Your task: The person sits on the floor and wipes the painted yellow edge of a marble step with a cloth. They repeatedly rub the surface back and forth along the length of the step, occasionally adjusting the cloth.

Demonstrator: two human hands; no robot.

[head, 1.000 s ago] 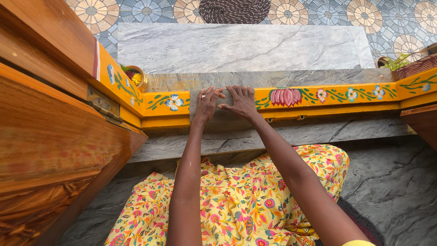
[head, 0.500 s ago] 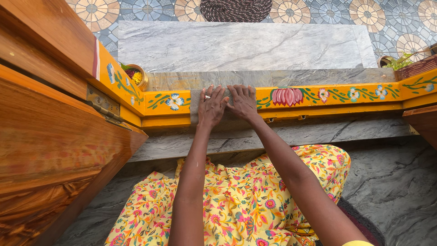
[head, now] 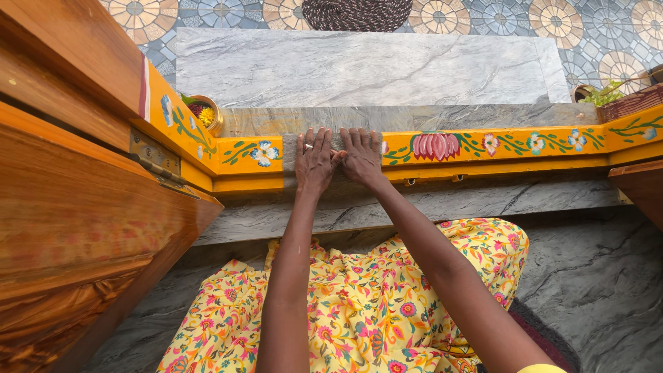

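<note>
Reaching forward with both arms straight, the person presses two hands flat, palms down, on a grey cloth (head: pixel 293 162) that lies over the yellow sill (head: pixel 483 155). The left hand (head: pixel 314 162) has its fingers spread a little and wears one ring; the right hand (head: pixel 360 157) lies just beside it, the thumbs touching. Neither hand is closed around anything: both rest open on the cloth, fingers pointing away from the body.

One cloth shows, coarse and woven, draped across the top of the sill and down its near face. The sill is painted wood, glossy yellow with one large pink lotus (head: pixel 434 146) and several small white and blue flowers on green stems. One round brass bowl (head: pixel 207 114) with red and yellow petals stands at the left corner. One slab (head: pixel 366 69) of veined grey stone lies beyond the sill, and similar stone forms the step (head: pixel 483 200) below it. A polished wooden door (head: pixel 83 207) fills the left side. Yellow flowered fabric (head: pixel 359 304) covers the person's lap.
</note>
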